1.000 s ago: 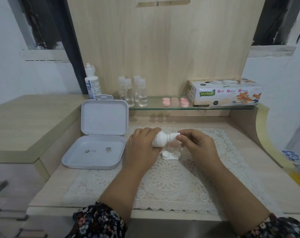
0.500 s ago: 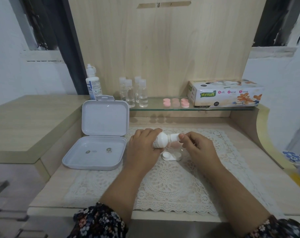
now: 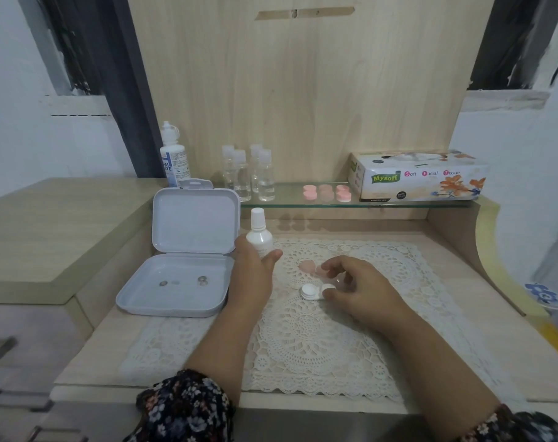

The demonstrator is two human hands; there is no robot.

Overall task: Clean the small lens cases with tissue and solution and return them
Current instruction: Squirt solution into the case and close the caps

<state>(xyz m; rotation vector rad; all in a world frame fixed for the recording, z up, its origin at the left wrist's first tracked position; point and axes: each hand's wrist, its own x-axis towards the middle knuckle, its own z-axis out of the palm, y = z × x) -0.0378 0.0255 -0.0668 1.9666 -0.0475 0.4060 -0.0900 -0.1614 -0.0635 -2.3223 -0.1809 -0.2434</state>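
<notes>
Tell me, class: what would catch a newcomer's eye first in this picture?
The left hand holds a small white bottle upright at the centre of the lace mat. Beside it the right hand touches a white lens case lying on the mat. To the left an open white box lies, lid raised.

The tissue box (image 3: 418,175) is sitting at the right end of the glass shelf (image 3: 290,199), and its front face is showing the brand "Mysoft" in yellow letters on a green patch, followed by "Soft Facial Tissue" with each first letter set in a pink circle. A small dark round mark below is carrying print too fine to read. The tall solution bottle (image 3: 173,156) is standing at the shelf's left end, and its blue label is showing large white letters ending in "EYE"; the rest is turning out of sight or is too small.
</notes>
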